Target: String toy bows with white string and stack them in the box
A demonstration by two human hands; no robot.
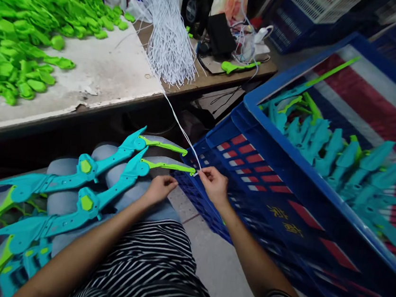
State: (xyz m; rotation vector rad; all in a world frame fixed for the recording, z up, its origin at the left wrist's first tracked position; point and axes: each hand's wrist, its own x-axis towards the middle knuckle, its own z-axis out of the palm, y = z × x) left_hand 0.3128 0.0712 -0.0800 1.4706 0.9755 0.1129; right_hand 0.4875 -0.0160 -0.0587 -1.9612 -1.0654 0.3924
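Two turquoise toy bows (114,191) with lime-green limbs lie side by side across my lap. My right hand (214,184) pinches a white string (181,126) right by the green tip of the nearer bow. That string runs up from there to the table edge. My left hand (159,189) is just below the nearer bow's green limb (169,165), thumb and fingers pressed together. Whatever is between those fingertips, if anything, is too small to make out. The farther bow's green tip (184,152) is a little above my right hand.
At right stands a blue plastic crate (287,178) holding several turquoise and green pieces (347,158). A heap of lime-green parts (23,19) covers the table's left side. White strings (170,45) hang in a bundle beside a black fan (196,7). More toy pieces (31,263) lie lower left.
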